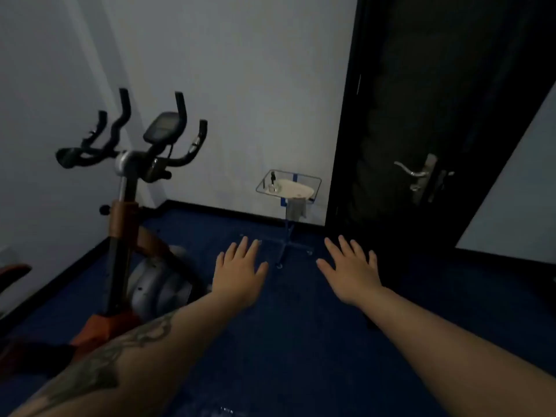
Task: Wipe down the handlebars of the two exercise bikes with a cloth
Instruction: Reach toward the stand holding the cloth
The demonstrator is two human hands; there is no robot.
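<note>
A single wide-angle head view looks forward and down from standing height over both outstretched arms toward the room's corner, with the exercise bike (129, 188) near on the left, the small table (288, 185) farther ahead and the dark door (421, 121) at right.

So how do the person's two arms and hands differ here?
The left hand sits nearer the exercise bike, the right hand nearer the dark door. The left forearm carries a dark tattoo; the right forearm is bare. Both hands are stretched forward, open, palms down, holding nothing.
</note>
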